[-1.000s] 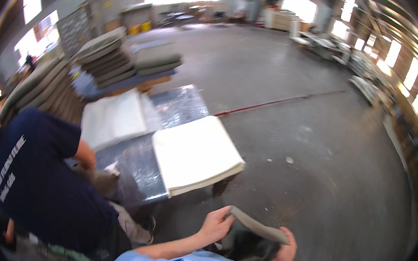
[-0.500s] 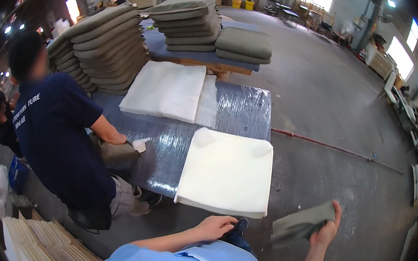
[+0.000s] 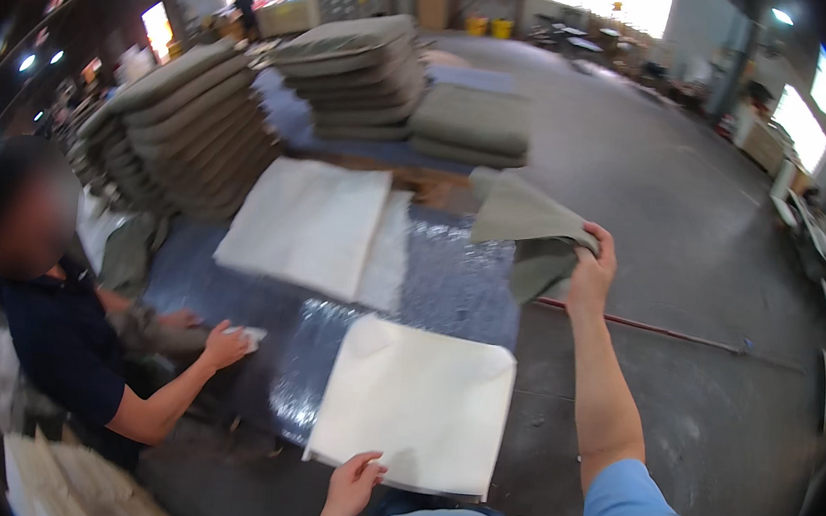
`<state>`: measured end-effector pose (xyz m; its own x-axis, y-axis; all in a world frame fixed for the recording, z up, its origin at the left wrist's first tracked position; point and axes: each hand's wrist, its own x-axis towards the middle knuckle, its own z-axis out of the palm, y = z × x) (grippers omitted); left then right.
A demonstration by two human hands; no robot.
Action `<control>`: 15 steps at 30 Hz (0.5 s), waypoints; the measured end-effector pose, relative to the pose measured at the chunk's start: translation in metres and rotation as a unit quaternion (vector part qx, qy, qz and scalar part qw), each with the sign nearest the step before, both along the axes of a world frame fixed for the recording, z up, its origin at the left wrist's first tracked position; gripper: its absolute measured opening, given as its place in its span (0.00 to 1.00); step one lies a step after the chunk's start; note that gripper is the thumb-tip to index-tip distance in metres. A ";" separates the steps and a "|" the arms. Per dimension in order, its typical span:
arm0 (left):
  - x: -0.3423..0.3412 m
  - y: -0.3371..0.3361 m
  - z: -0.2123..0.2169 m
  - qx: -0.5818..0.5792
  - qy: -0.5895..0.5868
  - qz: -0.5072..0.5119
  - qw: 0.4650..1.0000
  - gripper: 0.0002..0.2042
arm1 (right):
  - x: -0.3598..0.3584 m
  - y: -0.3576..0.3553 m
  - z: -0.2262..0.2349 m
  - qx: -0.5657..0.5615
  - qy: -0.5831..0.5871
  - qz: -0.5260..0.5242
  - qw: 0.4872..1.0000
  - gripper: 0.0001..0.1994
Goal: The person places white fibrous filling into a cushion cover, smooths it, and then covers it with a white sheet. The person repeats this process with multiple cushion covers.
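Note:
My right hand [image 3: 593,265] is raised over the table's right edge, its fingers closed on a limp grey-green fabric cover [image 3: 534,218]. The cover hangs folded and spreads out to the left of the hand. Down at the table's front, my left hand [image 3: 353,483] is beside the near edge of a cream foam cushion [image 3: 413,407], fingers loosely bent and apart. Whether its fingertips touch the foam is hard to tell. The cushion lies flat, with paler padded patches at its two far corners.
White batting sheets [image 3: 307,223] lie on the plastic-wrapped table [image 3: 461,278] beyond the foam. Stacked grey-green cushions [image 3: 351,73] stand behind. At left, a co-worker [image 3: 59,323] handles grey-green fabric and a small white piece. A red pole [image 3: 645,327] lies on the floor at right.
My right hand has swung up and forward with the fabric cover, from low at the right to over the table's far right side. My left hand has shifted left and down.

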<state>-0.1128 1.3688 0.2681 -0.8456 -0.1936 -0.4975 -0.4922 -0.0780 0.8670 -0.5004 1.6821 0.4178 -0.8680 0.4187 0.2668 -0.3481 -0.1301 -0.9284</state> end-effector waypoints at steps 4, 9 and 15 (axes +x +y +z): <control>-0.081 -0.017 -0.005 -0.023 0.042 -0.024 0.999 0.15 | -0.024 0.000 -0.123 0.224 -0.168 -0.008 0.960 0.18; -0.205 -0.053 -0.008 -0.129 0.093 -0.015 0.987 0.12 | 0.014 -0.048 -0.232 0.486 -0.233 0.085 0.838 0.24; -0.343 -0.120 -0.060 -0.404 0.082 -0.018 0.911 0.11 | 0.085 -0.138 -0.251 0.647 -0.173 0.226 0.707 0.33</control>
